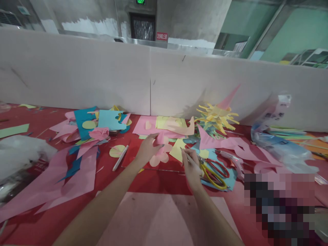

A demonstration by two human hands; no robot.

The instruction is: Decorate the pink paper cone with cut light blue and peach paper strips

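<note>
A peach paper flower point(159, 158) with a deeper pink piece point(160, 138) at its top is in the middle of the table. My left hand point(147, 150) has thumb and fingers closed on the flower's upper left part. To its right, my right hand point(191, 165) grips a slim grey pencil-like tool, its tip pointing up and left over a yellow paper piece point(177, 150). Scissors with red and yellow handles point(214, 176) lie just right of my right hand, on blue paper point(232, 181). A white marker point(120, 158) lies left of my left hand.
Pink and blue paper scraps point(84, 171) spread over the left side. Yellow and pink sheets point(146, 126) lie behind the flower. A yellow fringed paper piece point(217, 116), a pink glue gun point(234, 160) and a plastic bag point(284, 147) sit to the right. A white partition point(102, 71) stands behind.
</note>
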